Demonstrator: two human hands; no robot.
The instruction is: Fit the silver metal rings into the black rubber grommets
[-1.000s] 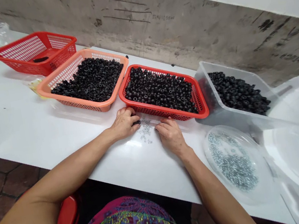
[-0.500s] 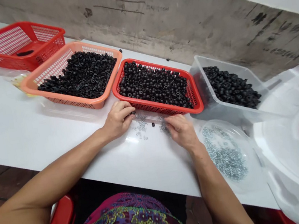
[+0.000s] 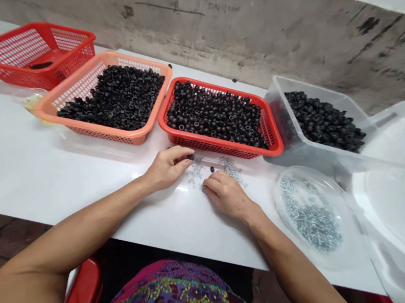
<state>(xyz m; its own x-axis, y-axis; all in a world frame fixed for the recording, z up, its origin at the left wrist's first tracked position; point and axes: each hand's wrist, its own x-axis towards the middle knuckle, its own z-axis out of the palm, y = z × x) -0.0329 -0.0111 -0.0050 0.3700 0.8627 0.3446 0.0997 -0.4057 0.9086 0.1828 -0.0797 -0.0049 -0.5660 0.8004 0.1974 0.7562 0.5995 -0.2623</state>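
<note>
My left hand [image 3: 168, 168] is closed on a small black round part [image 3: 190, 157], held between thumb and fingers in front of the red basket [image 3: 222, 152]. My right hand [image 3: 229, 194] rests low over the white table, fingers pinched together; whatever they grip is too small to make out. Two loose patches of tiny silvery pieces lie on the tabletop: one patch [image 3: 195, 172] beside my left fingertips, the other patch [image 3: 232, 168] just beyond my right hand. Between them sits a single black part [image 3: 212, 169]. Several black ring-like parts [image 3: 215, 115] fill the red basket.
An orange basket [image 3: 138, 137] of black parts stands left of the red one. Behind it is another red basket [image 3: 76, 56] with a dark item inside. To the right are a clear bin [image 3: 299, 127] of black parts and a round tray [image 3: 306, 214] of silvery pieces. A concrete wall runs behind.
My right hand has moved left and nearer to me, away from the right patch of silvery pieces. My left hand still holds the black part. The view has shifted slightly.
</note>
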